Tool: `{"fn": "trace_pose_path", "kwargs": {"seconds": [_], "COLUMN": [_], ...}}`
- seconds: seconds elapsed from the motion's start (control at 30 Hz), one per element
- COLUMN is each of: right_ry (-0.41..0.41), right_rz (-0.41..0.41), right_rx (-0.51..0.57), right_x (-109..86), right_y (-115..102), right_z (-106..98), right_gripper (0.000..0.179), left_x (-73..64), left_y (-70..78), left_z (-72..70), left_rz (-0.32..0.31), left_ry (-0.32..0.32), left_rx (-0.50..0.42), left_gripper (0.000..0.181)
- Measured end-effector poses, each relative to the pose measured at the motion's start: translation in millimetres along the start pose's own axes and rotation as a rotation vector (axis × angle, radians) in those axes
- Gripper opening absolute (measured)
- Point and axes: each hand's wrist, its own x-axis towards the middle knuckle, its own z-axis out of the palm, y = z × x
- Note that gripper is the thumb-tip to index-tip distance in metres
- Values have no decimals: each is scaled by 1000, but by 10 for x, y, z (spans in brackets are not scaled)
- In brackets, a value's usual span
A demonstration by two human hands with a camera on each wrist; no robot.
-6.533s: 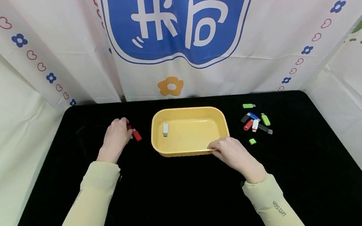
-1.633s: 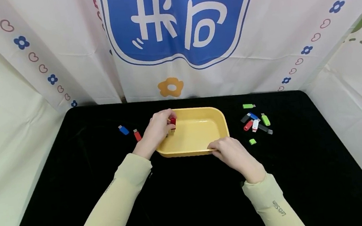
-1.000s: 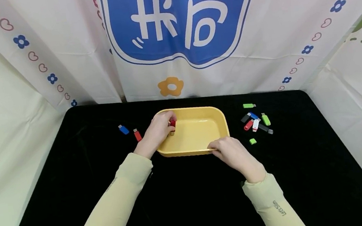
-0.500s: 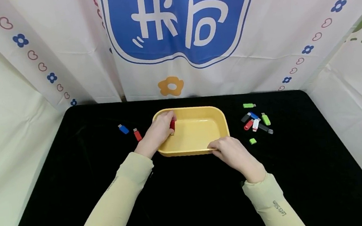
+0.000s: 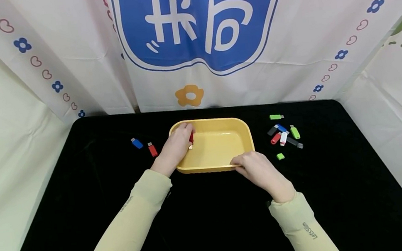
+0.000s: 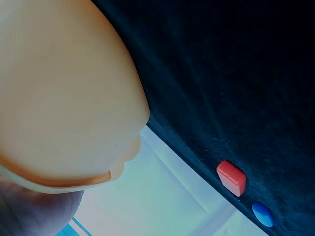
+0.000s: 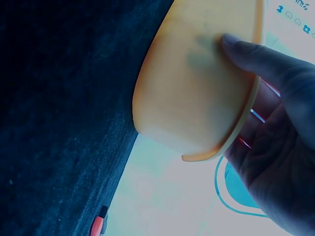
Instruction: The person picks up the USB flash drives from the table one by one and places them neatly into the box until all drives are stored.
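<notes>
While the right hand [image 5: 261, 171] is gripping the near rim of the yellow tray [image 5: 222, 144] toward its right corner, the left hand [image 5: 177, 143] is bending over the tray's left end and pinching a red USB stick [image 5: 191, 138] inside it. The stick's bright plug is pointing toward the near side. The left hand is covering much of the stick and the tray wall is blocking the left wrist view, so I cannot tell whether the stick is touching the floor. In the right wrist view, the thumb is pressing the outer wall while the other fingers are lying beyond the rim. Setting the stick down well is probably calling for a low, flat release, the fingertips parting only once the floor is bearing its weight; a drop from higher up would be risking a bounce. The right grip is best staying light, so that the tray is not tipping. On the black cloth [image 5: 216, 220], a blue stick [image 5: 136, 143] and a loose red stick [image 5: 152, 149] are lying left of the tray, and a mixed heap [image 5: 283, 138] is lying to its right.
</notes>
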Motion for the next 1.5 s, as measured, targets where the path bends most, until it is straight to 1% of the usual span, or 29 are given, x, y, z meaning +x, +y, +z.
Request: {"fn": "trace_pose_path", "kwargs": {"seconds": [0.23,0.47,0.8,0.97,1.03,1.2,1.5], "right_ry": [4,5,8,5,2,-2,7], "right_rz": [1,1,-3,-1,1,2,-13], "right_rx": [-10,-5,-4,-6,-6,-7,2], "right_x": [1,1,-2,0,2,3,-3], "right_y": [-3,-3,3,-2,-5,-7,4], "right_z": [0,-2,4,3,2,-1,3], "right_gripper": [11,11,11,10,10,10,9], "left_x": [19,6,-3,-14,-19,-31,-37], "left_y": [40,25,10,12,15,29,33], "left_z": [-8,9,37,55,57,52,49], "left_rz": [-11,23,22,28,30,35,18], "left_ry": [-47,-15,-20,-8,-3,-2,-20], "left_rx": [99,177,218,233,237,250,260], "left_gripper": [36,28,17,11,12,21,22]}}
